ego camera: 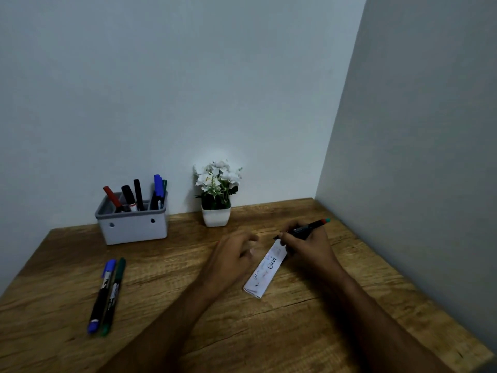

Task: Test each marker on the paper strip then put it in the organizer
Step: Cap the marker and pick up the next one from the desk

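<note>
A black marker (304, 229) with a teal end sits gripped in the right hand (306, 243), tip over the scribbled paper strip (266, 270) right of centre; the left hand (231, 259), loosely curled, holds nothing beside it.

Two bare forearms reach into view from the bottom edge, uncovered from elbow to wrist, no sleeve showing on either. The left hand (234, 254) and right hand (309, 243) wear no gloves, rings, watch or bracelet; the picture is too soft to show the nails.
</note>
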The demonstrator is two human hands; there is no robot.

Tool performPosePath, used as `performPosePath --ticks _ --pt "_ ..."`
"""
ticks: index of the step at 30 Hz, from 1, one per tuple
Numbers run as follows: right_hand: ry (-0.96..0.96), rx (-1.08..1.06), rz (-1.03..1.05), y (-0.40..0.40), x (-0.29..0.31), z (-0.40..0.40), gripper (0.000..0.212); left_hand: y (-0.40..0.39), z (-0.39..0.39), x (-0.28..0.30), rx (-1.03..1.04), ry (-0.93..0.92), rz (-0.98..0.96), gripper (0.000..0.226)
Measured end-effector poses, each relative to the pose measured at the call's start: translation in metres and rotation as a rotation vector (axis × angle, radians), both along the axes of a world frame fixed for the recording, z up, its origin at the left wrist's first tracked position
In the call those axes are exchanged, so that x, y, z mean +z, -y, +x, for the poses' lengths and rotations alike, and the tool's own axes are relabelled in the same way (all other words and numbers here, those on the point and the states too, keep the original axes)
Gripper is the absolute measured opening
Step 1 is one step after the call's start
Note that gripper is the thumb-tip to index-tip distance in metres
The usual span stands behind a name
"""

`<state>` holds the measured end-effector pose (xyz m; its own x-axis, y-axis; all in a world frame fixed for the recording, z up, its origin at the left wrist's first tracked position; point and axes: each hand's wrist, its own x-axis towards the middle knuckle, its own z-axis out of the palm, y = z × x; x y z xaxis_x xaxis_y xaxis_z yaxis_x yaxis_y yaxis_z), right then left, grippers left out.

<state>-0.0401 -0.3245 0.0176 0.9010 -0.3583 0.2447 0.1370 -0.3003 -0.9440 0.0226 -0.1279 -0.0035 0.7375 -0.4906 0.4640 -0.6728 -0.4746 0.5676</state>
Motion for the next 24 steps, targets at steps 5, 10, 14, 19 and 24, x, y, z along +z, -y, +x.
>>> performPosePath --ticks 5,10,14,19,24 --pt "0.071 0.058 -0.011 -0.012 0.007 0.000 0.004 -0.025 0.027 0.013 0.223 -0.091 0.031 0.037" --pt "0.073 0.092 -0.022 -0.027 0.006 0.000 0.005 -0.035 0.033 0.019 0.352 -0.197 0.109 0.035" --pt "0.089 0.107 -0.020 -0.036 0.002 0.000 0.010 -0.030 0.028 0.020 0.391 -0.208 0.198 0.020" --pt "0.102 0.126 0.013 -0.042 0.000 -0.004 0.020 -0.023 0.024 0.023 0.391 -0.206 0.284 0.011" --pt "0.099 0.122 0.079 -0.044 -0.003 -0.005 0.020 -0.026 0.024 0.022 0.424 -0.192 0.265 0.012"
